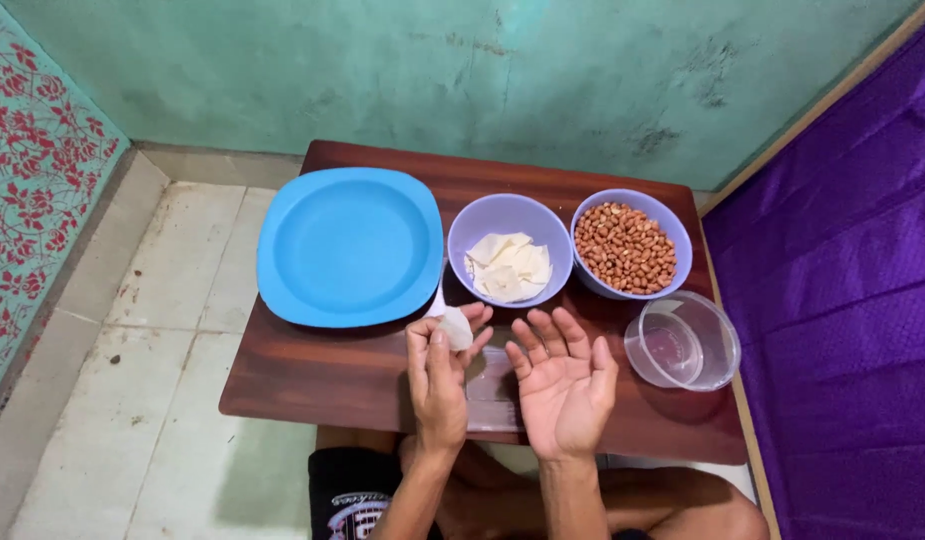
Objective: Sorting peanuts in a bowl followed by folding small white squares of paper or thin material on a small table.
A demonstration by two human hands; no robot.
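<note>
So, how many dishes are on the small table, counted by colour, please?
Blue plate: 1
Lilac bowls: 2, one with white wrappers, one with peanuts
Clear container: 1
Total: 4 dishes on the wooden table. The left hand holds one white wrapper; the right hand is open.
</note>
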